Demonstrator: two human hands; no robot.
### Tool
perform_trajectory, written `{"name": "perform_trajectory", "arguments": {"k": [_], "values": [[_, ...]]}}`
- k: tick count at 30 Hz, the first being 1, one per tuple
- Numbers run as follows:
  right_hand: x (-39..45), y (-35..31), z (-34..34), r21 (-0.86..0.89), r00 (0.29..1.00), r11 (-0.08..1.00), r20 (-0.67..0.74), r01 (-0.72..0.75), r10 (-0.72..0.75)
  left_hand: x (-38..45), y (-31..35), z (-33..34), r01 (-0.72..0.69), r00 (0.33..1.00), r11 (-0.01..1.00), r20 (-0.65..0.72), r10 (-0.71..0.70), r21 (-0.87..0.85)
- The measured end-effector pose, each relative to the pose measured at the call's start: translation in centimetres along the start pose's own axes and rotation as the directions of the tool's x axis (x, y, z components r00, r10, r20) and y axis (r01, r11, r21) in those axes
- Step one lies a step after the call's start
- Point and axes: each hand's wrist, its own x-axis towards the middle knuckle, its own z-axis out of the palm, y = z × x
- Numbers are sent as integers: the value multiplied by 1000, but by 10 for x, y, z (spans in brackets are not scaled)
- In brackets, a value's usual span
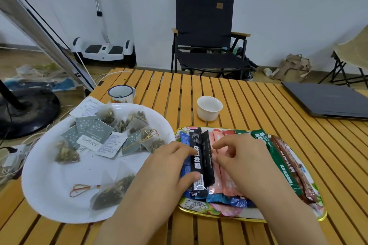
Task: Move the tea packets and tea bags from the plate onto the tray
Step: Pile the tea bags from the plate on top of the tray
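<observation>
A: Where do the hands sit?

B: Both are over the floral, gold-rimmed tray at the near edge of the slatted orange wooden surface. The left hand pinches a black stick packet with white lettering between thumb and fingers. The right hand hovers with fingers loosely curled above the pink stick packets; I cannot tell whether it holds 1.

A: And the rest?

B: Green stick packets and brown stick packets lie on the tray's right side. Pyramid mesh tea bags and grey-green starred sachets remain on the white round plate, just left of the tray.
</observation>
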Motion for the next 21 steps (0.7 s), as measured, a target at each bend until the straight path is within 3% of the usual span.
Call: {"name": "perform_trajectory", "arguments": {"k": [4,7,11,14,17,21], "values": [[-4,-18,4,30,995,997,-80,68,-66,-4,-6,-23,57,994,998,-91,-60,-39],[-10,-44,18,-20,981,983,-49,185,-186,-14,-32,-46,187,960,981,-203,-192,-47],[-18,-76,47,-71,902,902,106,427,-419,-24,-83,-62,426,871,904,-273,-408,8],[-23,-92,72,-137,818,824,287,550,-498,-24,-108,-65,492,842,870,-281,-461,46],[-27,-100,88,-182,793,798,361,575,-490,-20,-120,-63,547,821,829,-269,-503,120],[-25,-96,94,-108,822,840,305,531,-481,-21,-129,-58,576,812,811,-189,-552,105]]}}
